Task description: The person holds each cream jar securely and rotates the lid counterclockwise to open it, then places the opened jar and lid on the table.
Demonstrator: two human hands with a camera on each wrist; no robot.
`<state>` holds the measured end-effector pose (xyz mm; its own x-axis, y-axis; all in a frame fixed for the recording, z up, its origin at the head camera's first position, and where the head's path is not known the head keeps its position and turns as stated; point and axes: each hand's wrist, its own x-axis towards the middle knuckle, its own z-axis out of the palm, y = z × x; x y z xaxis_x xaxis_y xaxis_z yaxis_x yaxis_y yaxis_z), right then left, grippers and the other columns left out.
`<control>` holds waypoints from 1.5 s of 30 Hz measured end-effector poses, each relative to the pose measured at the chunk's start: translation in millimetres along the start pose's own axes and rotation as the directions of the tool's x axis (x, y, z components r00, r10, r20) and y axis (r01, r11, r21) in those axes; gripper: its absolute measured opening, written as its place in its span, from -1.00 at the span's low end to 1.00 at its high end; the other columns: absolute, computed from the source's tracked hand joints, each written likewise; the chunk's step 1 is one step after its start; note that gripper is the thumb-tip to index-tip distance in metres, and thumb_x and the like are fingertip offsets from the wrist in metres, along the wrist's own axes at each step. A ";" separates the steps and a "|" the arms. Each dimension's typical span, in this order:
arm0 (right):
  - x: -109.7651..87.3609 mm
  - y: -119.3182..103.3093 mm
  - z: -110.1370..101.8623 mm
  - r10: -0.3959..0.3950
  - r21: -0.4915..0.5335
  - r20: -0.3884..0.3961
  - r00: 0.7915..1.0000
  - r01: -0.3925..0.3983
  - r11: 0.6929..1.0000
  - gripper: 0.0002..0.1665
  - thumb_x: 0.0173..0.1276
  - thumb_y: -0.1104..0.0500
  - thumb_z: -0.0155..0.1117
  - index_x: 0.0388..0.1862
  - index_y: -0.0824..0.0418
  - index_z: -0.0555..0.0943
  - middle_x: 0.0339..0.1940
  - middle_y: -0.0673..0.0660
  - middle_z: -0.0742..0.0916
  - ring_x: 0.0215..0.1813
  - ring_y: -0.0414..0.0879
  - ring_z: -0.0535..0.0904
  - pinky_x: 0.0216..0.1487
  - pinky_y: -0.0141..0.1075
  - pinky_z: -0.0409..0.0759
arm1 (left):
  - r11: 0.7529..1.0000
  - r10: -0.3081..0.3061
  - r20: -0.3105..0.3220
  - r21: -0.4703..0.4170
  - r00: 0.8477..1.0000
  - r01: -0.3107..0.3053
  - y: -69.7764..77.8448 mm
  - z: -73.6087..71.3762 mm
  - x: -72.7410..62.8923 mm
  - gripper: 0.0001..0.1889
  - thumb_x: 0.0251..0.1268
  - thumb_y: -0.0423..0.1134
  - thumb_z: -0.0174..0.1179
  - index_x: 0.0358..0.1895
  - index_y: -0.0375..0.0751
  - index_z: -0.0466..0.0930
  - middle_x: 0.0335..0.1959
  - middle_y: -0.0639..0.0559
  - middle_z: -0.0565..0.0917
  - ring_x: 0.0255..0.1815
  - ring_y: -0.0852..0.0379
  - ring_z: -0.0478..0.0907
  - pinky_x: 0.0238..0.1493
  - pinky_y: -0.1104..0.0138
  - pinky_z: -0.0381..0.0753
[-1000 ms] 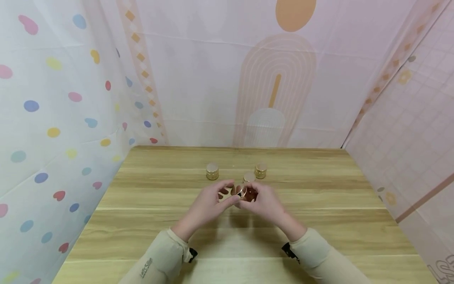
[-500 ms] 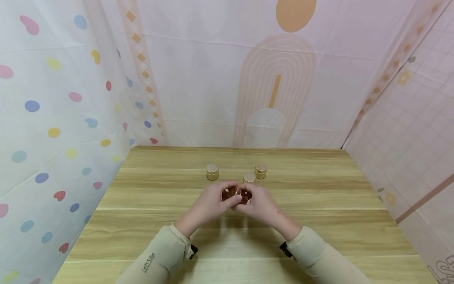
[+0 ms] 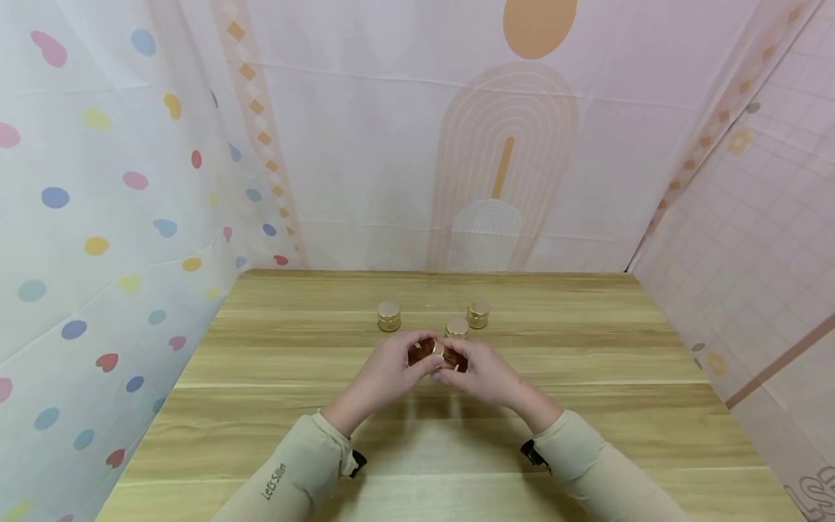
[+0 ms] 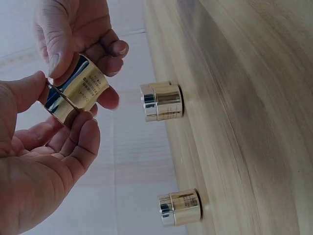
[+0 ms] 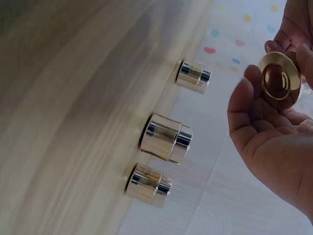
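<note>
Between both hands, raised over the table, is a small shiny gold jar with fine print on its side. My left hand pinches one end with thumb and fingers, along the seam line near that end. The right hand grips the other end, its thumb pressed on the printed wall in the left wrist view. In the right wrist view the jar's round end face, with a recessed circle, turns toward the camera. In the head view the fingers hide most of the jar.
Three similar gold jars stand upright beyond the hands: a left one, a middle one close past the fingers, and a right one. The wooden table ends at a patterned cloth backdrop.
One second ago the left fingers were spread wider around the jar; since then they have closed in on its end. The held jar has turned slightly. The three standing jars have not moved.
</note>
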<state>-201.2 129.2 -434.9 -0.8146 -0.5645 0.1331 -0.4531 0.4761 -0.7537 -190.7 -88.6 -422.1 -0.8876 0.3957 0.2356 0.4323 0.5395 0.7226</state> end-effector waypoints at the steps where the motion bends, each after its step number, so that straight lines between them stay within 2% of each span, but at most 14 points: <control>1: -0.3 0.3 0.4 0.007 0.009 -0.002 1.000 -0.007 1.000 -0.41 0.51 0.07 0.45 0.44 0.22 0.59 -0.10 0.04 0.78 -0.16 -0.29 0.61 -0.15 -0.44 0.65 | 1.000 -0.003 -0.002 -0.005 1.000 0.003 0.2 -0.1 -0.2 -0.59 0.48 -0.12 0.39 0.25 -0.25 0.68 -0.07 -0.05 0.78 -0.18 0.19 0.64 -0.15 0.35 0.67; 7: -3.2 -3.4 1.7 0.057 0.032 -0.041 0.998 -0.056 0.998 -0.40 0.46 0.00 0.49 0.40 0.15 0.64 -0.09 0.04 0.80 -0.21 -0.26 0.61 -0.21 -0.42 0.63 | 0.999 -0.002 0.042 -0.033 0.999 0.003 -1.5 -4.0 -2.4 -0.51 0.50 -0.10 0.37 0.37 -0.23 0.62 0.05 -0.08 0.75 -0.18 0.19 0.63 -0.16 0.39 0.68; 11: -5.0 -5.1 2.9 0.066 0.044 -0.070 0.995 -0.063 0.997 -0.39 0.43 0.01 0.53 0.38 0.19 0.66 0.00 0.12 0.83 -0.20 -0.26 0.65 -0.20 -0.42 0.66 | 0.999 0.050 0.118 -0.019 0.992 -0.048 -6.0 -7.2 -1.7 -0.49 0.57 -0.12 0.30 0.46 -0.21 0.54 0.05 -0.03 0.74 -0.20 0.16 0.64 -0.18 0.42 0.67; 14: -5.8 -5.0 3.7 0.070 0.059 -0.073 0.995 -0.066 0.996 -0.40 0.42 0.03 0.54 0.38 0.19 0.67 0.00 0.15 0.84 -0.20 -0.25 0.66 -0.21 -0.42 0.68 | 0.995 0.091 0.149 0.033 0.985 -0.097 -8.0 -7.5 -0.8 -0.50 0.60 -0.12 0.26 0.48 -0.19 0.52 0.00 0.02 0.75 -0.21 0.15 0.65 -0.18 0.37 0.69; 18: -6.0 -5.1 3.6 0.070 0.063 -0.061 0.996 -0.066 0.996 -0.42 0.43 0.03 0.52 0.37 0.16 0.68 -0.06 0.12 0.85 -0.23 -0.22 0.67 -0.24 -0.41 0.68 | 0.980 0.101 0.159 0.155 0.982 -0.125 -10.0 -5.8 -1.8 -0.48 0.65 -0.05 0.18 0.52 -0.16 0.46 0.15 -0.04 0.75 0.04 0.04 0.72 0.10 0.12 0.76; 21: -6.7 -5.3 3.7 0.055 0.064 -0.055 0.997 -0.052 0.997 -0.42 0.45 0.03 0.51 0.39 0.17 0.67 -0.07 0.11 0.85 -0.22 -0.21 0.68 -0.23 -0.41 0.69 | 0.966 0.103 0.169 0.219 0.980 -0.140 -12.1 -4.4 -2.9 -0.46 0.67 -0.02 0.13 0.54 -0.16 0.42 0.33 -0.14 0.68 0.31 -0.08 0.67 0.35 -0.04 0.67; 23: -7.3 -5.8 4.0 0.046 0.059 -0.055 0.997 -0.043 0.997 -0.41 0.46 0.03 0.50 0.40 0.18 0.66 -0.02 0.12 0.86 -0.20 -0.25 0.67 -0.19 -0.43 0.69 | 0.960 0.114 0.173 0.236 0.978 -0.153 -12.6 -4.0 -3.7 -0.46 0.68 -0.01 0.12 0.54 -0.16 0.41 0.38 -0.17 0.65 0.38 -0.13 0.63 0.41 -0.09 0.63; 24: -7.6 -6.0 4.0 0.044 0.053 -0.056 0.997 -0.041 0.998 -0.40 0.46 0.03 0.50 0.41 0.18 0.66 0.01 0.12 0.86 -0.22 -0.28 0.65 -0.19 -0.44 0.67 | 0.957 0.124 0.170 0.241 0.978 -0.163 -13.0 -3.7 -4.0 -0.47 0.68 -0.01 0.11 0.53 -0.16 0.41 0.37 -0.18 0.65 0.38 -0.14 0.63 0.41 -0.09 0.63; 26: -8.0 -6.4 4.1 0.047 0.046 -0.059 0.997 -0.044 0.998 -0.37 0.46 0.04 0.50 0.44 0.18 0.63 0.06 0.13 0.85 -0.38 -0.33 0.55 -0.34 -0.47 0.58 | 0.953 0.146 0.158 0.243 0.977 -0.181 -12.6 -3.1 -4.4 -0.49 0.67 -0.02 0.13 0.51 -0.16 0.43 0.34 -0.18 0.67 0.36 -0.15 0.64 0.38 -0.09 0.64; 30: -8.3 -7.2 4.8 0.055 0.032 -0.075 0.996 -0.052 0.998 -0.32 0.45 0.05 0.51 0.49 0.18 0.59 0.08 0.17 0.84 -0.61 -0.35 0.26 -0.55 -0.48 0.36 | 0.948 0.166 0.123 0.255 0.978 -0.193 -12.3 -0.8 -5.1 -0.51 0.66 -0.01 0.14 0.46 -0.15 0.46 0.30 -0.18 0.69 0.36 -0.18 0.62 0.40 -0.15 0.60; 38: -6.9 -8.2 5.6 0.040 -0.027 -0.136 0.990 -0.044 0.999 -0.29 0.42 0.00 0.54 0.48 0.18 0.59 0.14 0.16 0.84 -0.47 -0.24 0.34 -0.35 -0.44 0.48 | 0.960 0.141 0.054 0.238 0.989 -0.150 -11.7 2.6 -2.2 -0.53 0.64 0.05 0.16 0.36 -0.18 0.56 0.11 -0.06 0.74 0.25 -0.11 0.64 0.31 -0.12 0.60; 42: -7.9 -8.6 3.5 0.077 -0.023 -0.166 0.983 -0.081 0.996 -0.24 0.40 0.01 0.56 0.47 0.30 0.58 0.15 0.22 0.82 -0.56 -0.24 0.22 -0.50 -0.45 0.34 | 0.985 0.091 -0.003 0.149 0.996 -0.089 -13.5 -0.3 -3.9 -0.39 0.60 0.07 0.22 0.51 -0.22 0.46 0.28 -0.07 0.70 0.44 -0.12 0.56 0.51 -0.12 0.52; 44: -8.7 -8.7 2.5 0.094 -0.017 -0.179 0.979 -0.098 0.995 -0.21 0.37 0.02 0.58 0.48 0.33 0.56 0.14 0.24 0.81 -0.60 -0.25 0.16 -0.57 -0.45 0.24 | 0.993 0.075 -0.035 0.092 0.997 -0.071 -14.4 -2.8 -5.4 -0.35 0.55 0.05 0.30 0.53 -0.21 0.45 0.36 -0.08 0.68 0.48 -0.13 0.55 0.53 -0.12 0.51; 45: -8.9 -8.6 2.4 0.098 -0.022 -0.188 0.977 -0.104 0.994 -0.21 0.36 0.03 0.60 0.47 0.32 0.57 0.16 0.22 0.81 -0.58 -0.29 0.21 -0.56 -0.46 0.27 | 0.995 0.076 -0.045 0.073 0.996 -0.073 -14.9 -4.1 -6.0 -0.37 0.53 0.02 0.33 0.51 -0.20 0.49 0.38 -0.09 0.68 0.47 -0.12 0.57 0.51 -0.12 0.53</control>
<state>-189.2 128.5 -431.2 -0.9087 -0.3779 0.1773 -0.3736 0.5468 -0.7493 -192.5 -102.0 -431.6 -0.8583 0.4016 0.3194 0.5064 0.5623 0.6538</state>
